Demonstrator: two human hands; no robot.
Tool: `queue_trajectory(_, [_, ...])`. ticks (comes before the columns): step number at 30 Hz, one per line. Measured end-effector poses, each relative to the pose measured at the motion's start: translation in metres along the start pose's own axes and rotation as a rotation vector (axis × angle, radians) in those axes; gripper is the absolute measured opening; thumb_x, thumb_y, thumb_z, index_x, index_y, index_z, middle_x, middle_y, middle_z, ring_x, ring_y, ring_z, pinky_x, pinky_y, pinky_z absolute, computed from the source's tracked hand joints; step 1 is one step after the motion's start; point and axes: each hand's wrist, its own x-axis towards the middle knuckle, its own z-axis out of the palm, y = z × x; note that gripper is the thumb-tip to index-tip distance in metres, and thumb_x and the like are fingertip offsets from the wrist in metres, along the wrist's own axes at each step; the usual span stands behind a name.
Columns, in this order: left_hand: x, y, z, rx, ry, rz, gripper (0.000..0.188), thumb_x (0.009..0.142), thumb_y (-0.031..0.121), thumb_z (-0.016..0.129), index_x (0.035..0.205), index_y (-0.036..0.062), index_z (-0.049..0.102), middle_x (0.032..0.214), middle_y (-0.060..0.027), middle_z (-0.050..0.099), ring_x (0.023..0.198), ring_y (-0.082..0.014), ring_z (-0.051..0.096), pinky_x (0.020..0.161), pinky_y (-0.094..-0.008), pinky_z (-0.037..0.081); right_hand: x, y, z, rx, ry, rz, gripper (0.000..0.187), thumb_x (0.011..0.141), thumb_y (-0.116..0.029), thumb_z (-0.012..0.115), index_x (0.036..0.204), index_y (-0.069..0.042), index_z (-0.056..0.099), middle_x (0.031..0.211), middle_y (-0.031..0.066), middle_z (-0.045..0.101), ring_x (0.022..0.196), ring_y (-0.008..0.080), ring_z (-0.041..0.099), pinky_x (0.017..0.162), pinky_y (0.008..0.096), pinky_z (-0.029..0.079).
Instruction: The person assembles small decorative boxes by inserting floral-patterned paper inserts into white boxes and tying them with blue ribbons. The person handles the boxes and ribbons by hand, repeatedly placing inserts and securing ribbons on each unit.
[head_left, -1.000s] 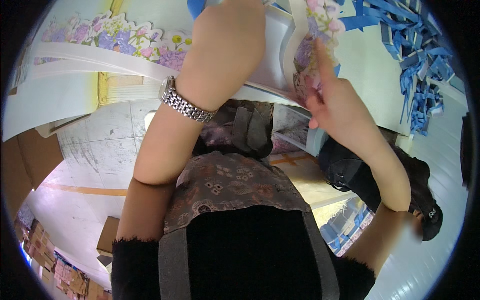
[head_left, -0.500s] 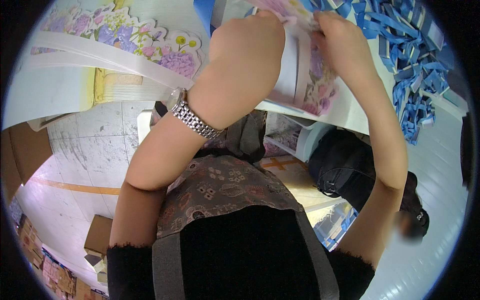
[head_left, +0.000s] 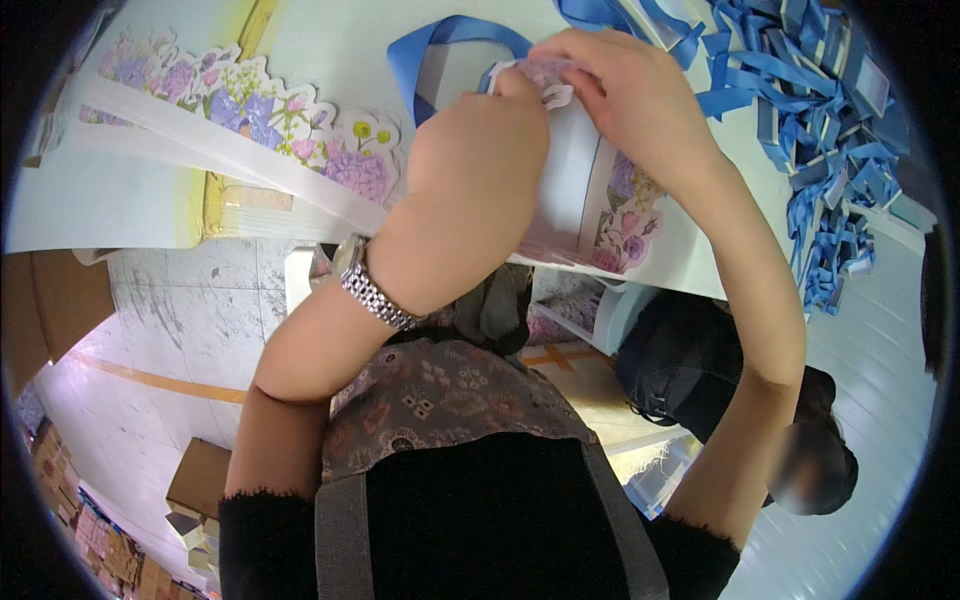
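Note:
My left hand [head_left: 485, 150], with a metal-band watch [head_left: 375, 285] on its wrist, is closed. Its fingertips press on a flower-printed paper cut-out [head_left: 545, 82] at the far edge of a pale box-like piece [head_left: 565, 190]. From the other side my right hand [head_left: 640, 105] pinches the same cut-out, close to the left fingertips. The fingers partly cover it. Along the right side of the pale piece runs another floral border [head_left: 628, 215] in purple and pink. A blue ribbon [head_left: 410, 60] loops out behind my left hand.
Floral cut-outs with white strips [head_left: 250, 155] lie at the left of the white table [head_left: 330, 50]. Many blue ribbons with small blue pieces [head_left: 800, 130] are heaped at the right. Another person in dark clothes [head_left: 690, 355] is beyond my right arm. Cardboard boxes [head_left: 200, 475] stand on the floor.
My right hand has moved left, close to my left fingertips. The cut-out's far part is now gathered between both hands. The blue ribbon loop shows more fully.

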Motion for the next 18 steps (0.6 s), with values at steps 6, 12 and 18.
queue_trajectory(6, [-0.003,0.007,-0.003,0.003,-0.053,-0.002,0.032,0.067,0.003,0.068,0.091,-0.0019,0.047,0.072,-0.0141,0.063,0.067,-0.0265,0.067,0.052,-0.0291,0.054,-0.009,-0.010,-0.011,-0.235,-0.204,0.055,0.007,0.069,0.000,0.058,0.075,-0.001,0.062,0.078,0.0170,0.064,0.078,0.0349,0.063,0.068,0.0422,0.051])
queue_trajectory(12, [-0.003,0.007,-0.002,0.012,-0.073,0.001,0.034,0.066,0.004,0.069,0.091,-0.0009,0.047,0.074,-0.0126,0.064,0.067,-0.0261,0.068,0.051,-0.0290,0.053,-0.007,-0.022,-0.021,-0.341,-0.236,0.105,0.008,0.072,-0.003,0.056,0.074,-0.002,0.064,0.075,0.0179,0.062,0.077,0.0340,0.064,0.067,0.0424,0.051])
queue_trajectory(18, [0.000,0.011,0.002,0.018,-0.060,0.002,0.034,0.068,0.003,0.068,0.095,-0.0009,0.046,0.075,-0.0137,0.064,0.067,-0.0279,0.068,0.052,-0.0299,0.054,-0.003,-0.012,-0.006,-0.201,-0.050,-0.116,0.020,0.071,-0.001,0.060,0.091,0.000,0.062,0.079,0.0218,0.062,0.076,0.0388,0.061,0.068,0.0436,0.049])
